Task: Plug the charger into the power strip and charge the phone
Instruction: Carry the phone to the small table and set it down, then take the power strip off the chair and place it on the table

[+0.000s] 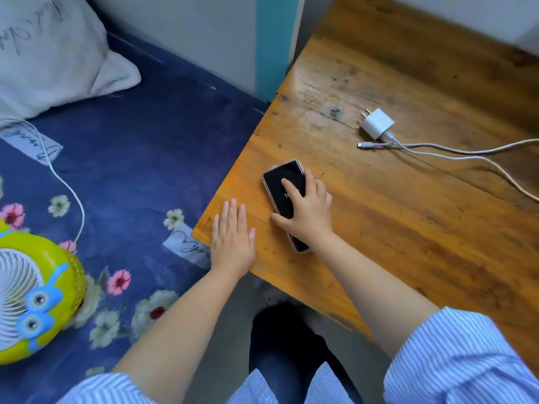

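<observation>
A phone with a dark screen and pinkish case lies face up on the wooden table, near its left edge. My right hand rests on top of it, fingers wrapped around its sides, index finger on the screen. My left hand lies flat on the table corner, palm down, holding nothing. A white charger plug lies further back on the table, prongs pointing up-left. Its white cable runs off to the right, and the cable's free connector lies just below the plug. No power strip is in view.
A bed with a blue floral sheet sits left of the table. On it are a grey pillow, a yellow toy-faced fan and the fan's white cord. The wall stands behind the table.
</observation>
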### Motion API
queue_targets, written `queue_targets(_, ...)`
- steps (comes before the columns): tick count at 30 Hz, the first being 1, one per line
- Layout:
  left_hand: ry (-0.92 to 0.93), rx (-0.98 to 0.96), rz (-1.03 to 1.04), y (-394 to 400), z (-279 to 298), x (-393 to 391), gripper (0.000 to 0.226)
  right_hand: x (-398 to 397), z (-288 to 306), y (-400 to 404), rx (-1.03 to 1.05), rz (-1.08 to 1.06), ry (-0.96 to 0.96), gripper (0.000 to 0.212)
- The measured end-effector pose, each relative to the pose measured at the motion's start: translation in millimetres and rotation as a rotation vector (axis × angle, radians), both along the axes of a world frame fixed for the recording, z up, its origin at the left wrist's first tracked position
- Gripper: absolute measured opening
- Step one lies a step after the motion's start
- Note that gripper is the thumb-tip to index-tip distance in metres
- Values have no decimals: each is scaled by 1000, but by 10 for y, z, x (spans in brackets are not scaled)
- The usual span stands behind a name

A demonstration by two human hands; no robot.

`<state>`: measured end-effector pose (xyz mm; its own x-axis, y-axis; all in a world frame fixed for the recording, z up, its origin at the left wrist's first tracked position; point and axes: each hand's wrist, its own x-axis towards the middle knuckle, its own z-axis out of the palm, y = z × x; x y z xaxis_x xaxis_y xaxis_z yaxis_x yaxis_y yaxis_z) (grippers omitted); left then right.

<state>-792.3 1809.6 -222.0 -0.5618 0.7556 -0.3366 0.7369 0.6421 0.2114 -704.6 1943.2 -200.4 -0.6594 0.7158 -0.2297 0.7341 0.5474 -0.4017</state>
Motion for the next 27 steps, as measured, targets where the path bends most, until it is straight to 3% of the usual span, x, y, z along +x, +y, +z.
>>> queue_targets(5,-2,-108,-54,151,288,-46,55,140,229,74,-82,17,-58,59)
queue_targets(13,107,46,-324,1073,1073,422,45,1050,1048,490,97,-138,71,28)
queue_targets(20,224,179,-626,1885,1847,1813,25,2580,1776,812,271,-362,56,28)
queue_targets(27,237,308,-726,2159,2305,3564,32,4412,2403,928,430,-490,56,28)
